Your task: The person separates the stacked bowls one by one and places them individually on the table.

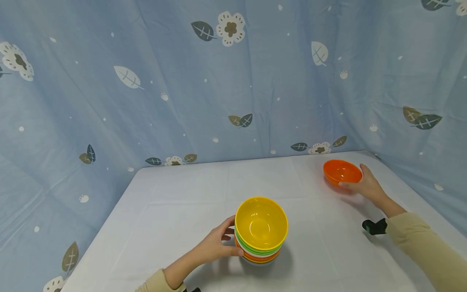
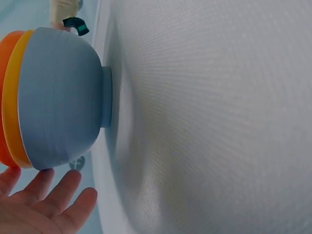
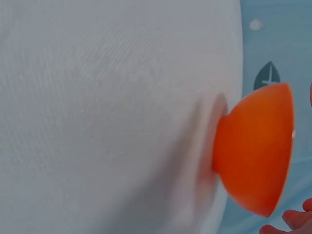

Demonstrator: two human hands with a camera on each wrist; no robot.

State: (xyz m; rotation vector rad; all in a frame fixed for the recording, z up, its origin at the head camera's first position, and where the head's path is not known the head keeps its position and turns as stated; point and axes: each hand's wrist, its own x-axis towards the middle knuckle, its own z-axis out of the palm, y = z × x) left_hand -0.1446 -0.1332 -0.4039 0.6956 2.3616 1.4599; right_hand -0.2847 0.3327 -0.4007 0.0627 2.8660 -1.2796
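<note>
The tabletop (image 1: 171, 215) lies beneath a bowl stack (image 1: 260, 229) just right of the left fingers (image 1: 228, 222) and a single bowl (image 1: 342, 172) just left of the right fingers (image 1: 365, 171), with the curtain (image 1: 204, 101) beyond them.

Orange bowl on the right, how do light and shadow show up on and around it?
Head view: small glints inside the orange bowl, with a soft shadow below it on the white tabletop; right wrist view: a bright spot on its rim, a blurry-edged shadow stretching toward the bottom of the picture, and a reddish tint near its base.
</note>
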